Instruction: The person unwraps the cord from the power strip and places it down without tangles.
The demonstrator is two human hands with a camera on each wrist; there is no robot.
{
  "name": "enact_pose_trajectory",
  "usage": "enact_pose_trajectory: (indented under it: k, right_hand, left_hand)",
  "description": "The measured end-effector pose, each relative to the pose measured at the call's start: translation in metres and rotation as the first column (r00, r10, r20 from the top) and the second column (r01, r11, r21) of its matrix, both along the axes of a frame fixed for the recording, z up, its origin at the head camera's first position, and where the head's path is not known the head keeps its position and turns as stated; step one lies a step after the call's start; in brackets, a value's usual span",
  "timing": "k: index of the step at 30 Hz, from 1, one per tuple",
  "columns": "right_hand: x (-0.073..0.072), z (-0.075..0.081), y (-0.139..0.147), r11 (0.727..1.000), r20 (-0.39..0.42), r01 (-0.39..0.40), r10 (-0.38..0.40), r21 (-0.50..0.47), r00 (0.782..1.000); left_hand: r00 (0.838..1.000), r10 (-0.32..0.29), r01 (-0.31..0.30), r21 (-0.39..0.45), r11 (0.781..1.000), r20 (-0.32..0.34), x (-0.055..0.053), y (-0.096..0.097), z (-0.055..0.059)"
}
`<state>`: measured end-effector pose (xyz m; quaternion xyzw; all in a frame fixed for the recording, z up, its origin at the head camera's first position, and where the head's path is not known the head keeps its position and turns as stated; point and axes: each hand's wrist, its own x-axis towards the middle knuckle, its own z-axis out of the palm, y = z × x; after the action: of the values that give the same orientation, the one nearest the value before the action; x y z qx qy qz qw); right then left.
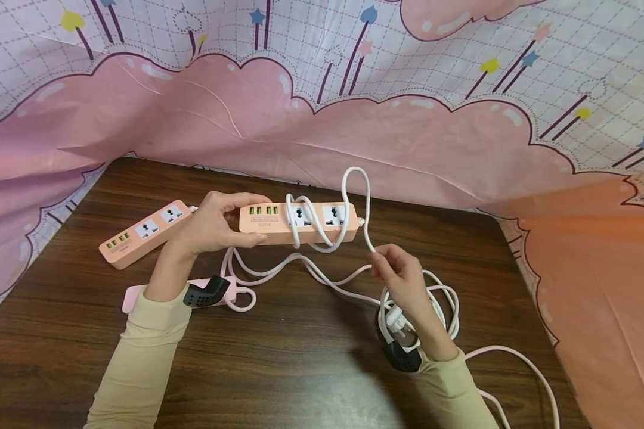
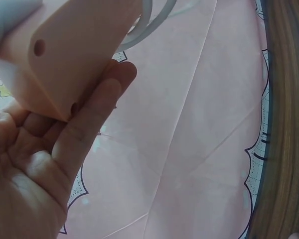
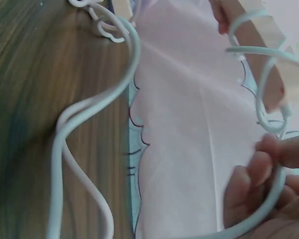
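Note:
My left hand point(image 1: 214, 223) grips the left end of a peach power strip point(image 1: 273, 229), holding it up over the table with its sockets and green USB ports facing me. White cord point(image 1: 327, 241) loops loosely round the strip's right half, and one loop rises above it. To the right, my right hand point(image 1: 402, 274) pinches that cord between thumb and fingers. In the left wrist view the strip's end face point(image 2: 55, 74) lies between thumb and fingers. The right wrist view shows the cord point(image 3: 274, 194) passing through the fingers.
A second peach power strip point(image 1: 145, 232) lies at the table's left. A pink power strip point(image 1: 134, 295) sits partly under my left forearm. Coiled white cord and a white plug point(image 1: 397, 320) lie beneath my right wrist. A pink patterned curtain point(image 1: 300, 149) borders the dark wooden table point(image 1: 279, 369).

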<state>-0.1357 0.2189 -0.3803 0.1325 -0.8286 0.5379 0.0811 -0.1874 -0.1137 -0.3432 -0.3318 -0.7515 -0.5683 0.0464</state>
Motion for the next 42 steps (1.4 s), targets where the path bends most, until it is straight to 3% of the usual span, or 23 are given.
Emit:
enact_pose_trajectory:
  k: [5,7,9,12,14,16,18,22,25,28,31,36,39,42]
  right_hand:
    - [0.005,0.003,0.012,0.985,-0.139,-0.030,0.006,-0.169,0.990]
    - [0.008,0.003,0.019,0.974,-0.194,-0.109,0.070,-0.196,0.978]
    - [0.010,0.002,0.026,0.951,-0.245,-0.229,0.177,-0.205,0.953]
    - [0.012,0.003,0.036,0.896,-0.301,-0.420,0.364,-0.144,0.881]
    - [0.011,0.004,0.041,0.868,-0.302,-0.494,0.456,-0.058,0.837]
    - [0.010,0.005,0.046,0.861,-0.278,-0.505,0.499,0.057,0.821]
    - [0.009,0.005,0.050,0.866,-0.241,-0.467,0.498,0.176,0.833]
    - [0.007,0.002,0.054,0.881,-0.144,-0.318,0.386,0.351,0.911]
    - [0.005,0.000,0.053,0.889,-0.100,-0.165,0.228,0.427,0.968]
    - [-0.001,0.000,0.052,0.889,-0.111,0.005,0.052,0.458,0.993]
    - [-0.007,0.002,0.054,0.887,-0.129,0.175,-0.132,0.428,0.983]
    - [-0.013,0.006,0.065,0.867,-0.101,0.383,-0.371,0.320,0.923]
    - [-0.012,0.008,0.075,0.853,-0.063,0.409,-0.412,0.325,0.909]
    - [-0.008,0.009,0.086,0.830,-0.036,0.350,-0.372,0.434,0.928]
  left_hand:
    - [1.000,-0.005,0.004,0.003,1.000,0.031,-0.001,-0.001,-0.002]
    - [1.000,-0.001,0.000,0.003,1.000,0.030,-0.001,-0.001,-0.003]
    - [1.000,0.014,-0.014,-0.001,1.000,0.020,-0.001,0.000,-0.003]
    - [0.999,0.043,-0.043,0.003,0.999,0.003,-0.002,0.000,-0.003]
    - [0.998,0.063,-0.063,0.013,0.998,-0.003,-0.002,-0.001,-0.003]
    - [0.997,0.080,-0.079,0.026,0.997,-0.008,-0.002,-0.002,-0.002]
    - [0.996,0.087,-0.087,0.047,0.995,-0.004,-0.002,-0.004,-0.001]
    - [0.996,0.094,-0.094,0.101,0.990,0.002,0.000,-0.007,0.003]
    - [0.996,0.090,-0.090,0.133,0.987,0.001,0.001,-0.010,0.006]
    - [0.998,0.058,-0.059,0.153,0.986,0.014,0.002,-0.011,0.008]
    - [0.999,0.027,-0.029,0.151,0.988,0.019,0.002,-0.013,0.007]
    - [1.000,0.012,-0.015,0.141,0.990,0.018,0.001,-0.016,0.004]
    - [0.999,0.033,-0.034,0.137,0.990,0.010,0.001,-0.018,0.003]
    - [0.998,0.066,-0.065,0.138,0.988,-0.001,0.000,-0.020,0.004]
